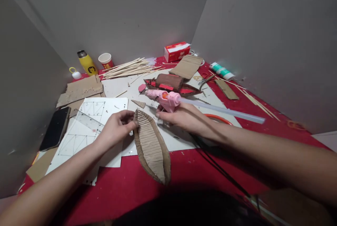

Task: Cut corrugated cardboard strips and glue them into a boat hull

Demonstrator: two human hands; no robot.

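A leaf-shaped hull of corrugated cardboard [152, 148] lies on the red table [126, 187], its tip pointing away from me. My left hand [116, 129] pinches the hull's left edge near the tip. A pink hot glue gun [164, 98] sits in my right hand [184, 117], nozzle aimed left, a long clear glue stick [226, 110] jutting out behind it. Its black cord [218, 169] trails toward me across the table.
Another cardboard boat piece [170, 83] lies behind the gun. Bamboo skewers [129, 68], cardboard sheets [79, 90], a drawn paper template [86, 127] with a clear ruler [88, 120], a phone [55, 127], a yellow bottle [86, 62], a paper cup [105, 60] and a red box [177, 51] surround them. Grey walls enclose the table.
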